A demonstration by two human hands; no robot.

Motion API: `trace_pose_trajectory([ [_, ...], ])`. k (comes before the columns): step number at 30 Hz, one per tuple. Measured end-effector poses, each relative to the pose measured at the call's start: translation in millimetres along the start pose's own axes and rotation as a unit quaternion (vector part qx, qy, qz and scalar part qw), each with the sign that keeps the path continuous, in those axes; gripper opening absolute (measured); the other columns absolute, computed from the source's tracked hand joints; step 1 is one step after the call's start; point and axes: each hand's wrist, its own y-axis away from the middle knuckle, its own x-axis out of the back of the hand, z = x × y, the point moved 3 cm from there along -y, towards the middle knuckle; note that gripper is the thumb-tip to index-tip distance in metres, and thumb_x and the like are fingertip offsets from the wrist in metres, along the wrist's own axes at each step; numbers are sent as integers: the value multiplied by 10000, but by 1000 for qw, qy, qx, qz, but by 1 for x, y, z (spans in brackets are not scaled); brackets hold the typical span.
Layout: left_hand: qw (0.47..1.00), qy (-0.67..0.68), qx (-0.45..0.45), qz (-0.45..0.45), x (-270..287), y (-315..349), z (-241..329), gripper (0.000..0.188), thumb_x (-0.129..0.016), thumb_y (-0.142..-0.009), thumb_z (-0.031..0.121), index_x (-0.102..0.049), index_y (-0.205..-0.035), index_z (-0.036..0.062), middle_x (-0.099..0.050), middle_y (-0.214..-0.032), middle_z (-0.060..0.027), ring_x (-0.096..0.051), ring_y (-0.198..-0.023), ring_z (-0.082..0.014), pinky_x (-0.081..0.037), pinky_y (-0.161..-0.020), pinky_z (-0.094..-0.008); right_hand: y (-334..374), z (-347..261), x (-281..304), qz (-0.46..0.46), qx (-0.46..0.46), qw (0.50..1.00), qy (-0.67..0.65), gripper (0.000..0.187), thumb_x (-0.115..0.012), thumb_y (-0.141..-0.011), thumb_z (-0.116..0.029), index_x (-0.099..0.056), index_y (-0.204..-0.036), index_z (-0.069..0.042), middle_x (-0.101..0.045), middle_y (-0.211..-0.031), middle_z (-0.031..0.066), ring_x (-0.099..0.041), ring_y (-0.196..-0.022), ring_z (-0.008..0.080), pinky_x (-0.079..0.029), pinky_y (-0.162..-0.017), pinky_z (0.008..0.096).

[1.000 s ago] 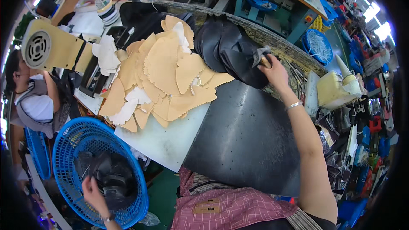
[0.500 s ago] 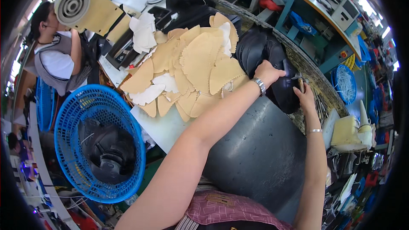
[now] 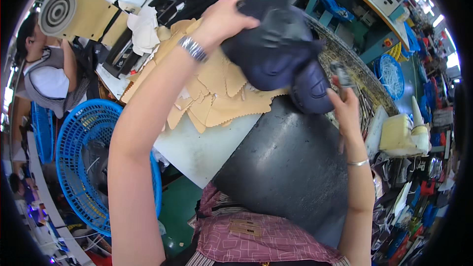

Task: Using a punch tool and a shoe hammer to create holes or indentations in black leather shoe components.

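Observation:
My left hand, wearing a metal watch, grips a bundle of black leather shoe uppers by its left edge. The bundle is lifted and blurred by motion, partly over a heap of tan, zigzag-edged pieces. My right hand, with a thin bracelet at the wrist, is closed around a hammer-like hand tool with a metal head; its exact kind is blurred. That hand is just right of the lowest upper, and I cannot tell whether they touch. Below both lies a dark, smooth work slab.
A blue basket with black pieces stands at left. Behind it a person sits near a cream machine. White pieces lie beside the heap. A worn ledge runs along the right, with a cream container beyond.
My left hand has moved left and away from me, lifting the black uppers off the worktop's right side. The right hand stays near its place, still holding the tool. The view has shifted slightly.

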Motion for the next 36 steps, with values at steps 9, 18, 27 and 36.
trace_pose_trajectory([
  [9, 877, -384, -279, 68, -28, 104, -33, 422, -723, -677, 298, -544, -997, 89, -551, -1074, -102, -622, -663, -244, -490, -538, -345, 11, -13, -89, -53, 169, 919, 351, 535, -687, -715, -263, -499, -1205, -156, -458, -1294, 123, -603, -935, 327, -493, -784, 412],
  [18, 855, -372, -337, -130, -48, 98, -50, 230, -543, -704, 80, -556, -934, 86, -631, -828, -69, -609, -575, -226, -479, -522, -335, 31, -8, -62, 10, 231, 937, 260, 435, -702, -712, -179, -568, -1115, -85, -524, -1220, 116, -561, -1032, 312, -467, -848, 356],
  [27, 829, -322, -400, -220, -15, 297, 9, 106, -555, -746, 155, -530, -757, 53, -404, -540, 17, -446, -444, -111, -331, -391, -244, 93, -48, -53, -207, 143, 961, 112, 364, -701, -712, -76, -577, -1038, 28, -609, -793, 113, -595, -686, 181, -465, -667, 269],
  [36, 983, 154, 69, -70, 19, 292, -46, 187, -553, -882, 203, -563, -870, 17, -597, -810, -85, -511, -624, -90, -425, -557, -266, 126, -66, -113, -377, 182, 890, 179, 150, -619, -782, -92, -594, -891, 7, -579, -680, 163, -555, -622, 384, -476, -601, 400],
])
